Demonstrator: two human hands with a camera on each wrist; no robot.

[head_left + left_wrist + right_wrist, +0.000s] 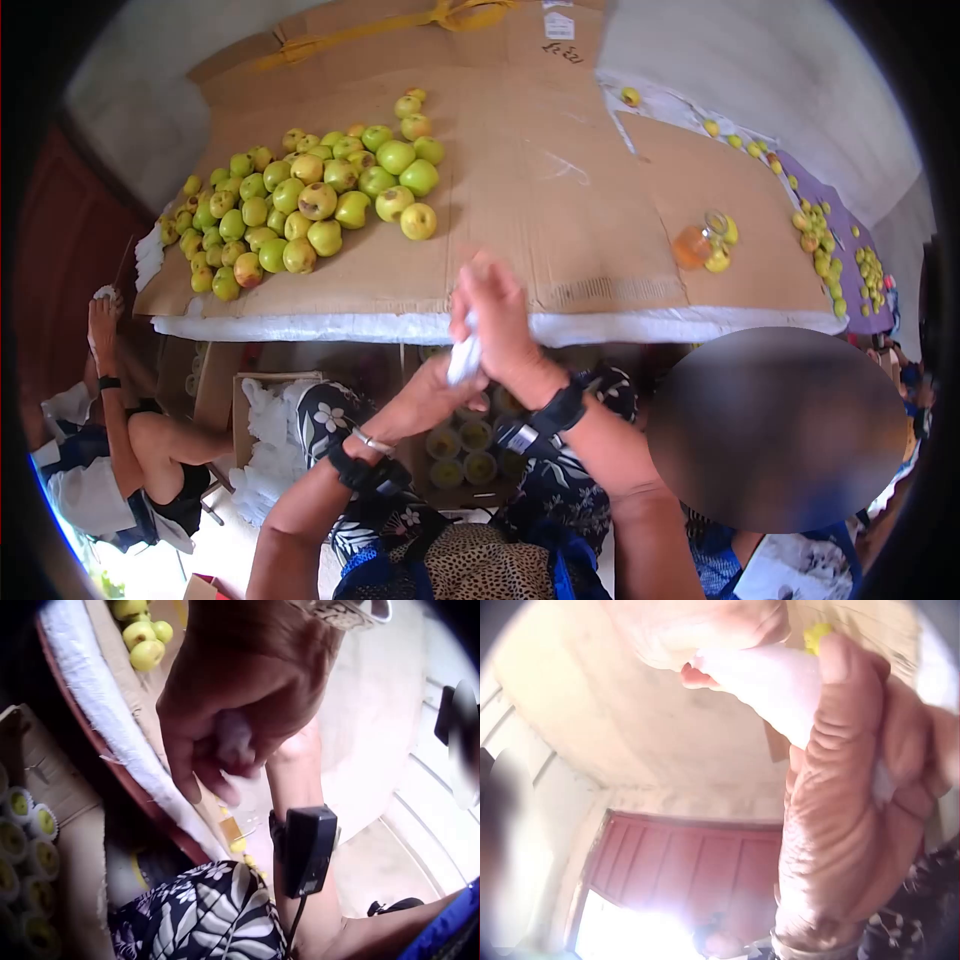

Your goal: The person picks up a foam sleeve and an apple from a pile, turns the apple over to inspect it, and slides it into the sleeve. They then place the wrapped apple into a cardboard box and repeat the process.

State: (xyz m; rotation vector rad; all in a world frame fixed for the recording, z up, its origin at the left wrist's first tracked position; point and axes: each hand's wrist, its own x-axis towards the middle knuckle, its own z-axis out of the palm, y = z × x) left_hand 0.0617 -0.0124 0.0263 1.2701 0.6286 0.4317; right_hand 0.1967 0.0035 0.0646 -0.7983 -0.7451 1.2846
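Observation:
In the head view both hands meet over the front edge of the table, around a white foam sleeve (464,360). My left hand (447,388) grips its lower end, and its thumb (836,712) presses along the sleeve in the right wrist view. Above it, my right hand (500,318) holds the upper end with curled fingers, blurred in the head view. Seen from the left wrist, the left hand (240,690) covers most of the sleeve (234,735). Whatever is inside the sleeve is hidden. A heap of green-yellow apples (317,201) lies beyond the hands to the left.
Cardboard (520,190) covers the table, whose front edge is padded white (640,327). A jar of amber liquid (691,247) stands at right beside loose apples. Below, a box holds apples in white sleeves (447,472); white wraps (270,440) fill another. People sit on both sides.

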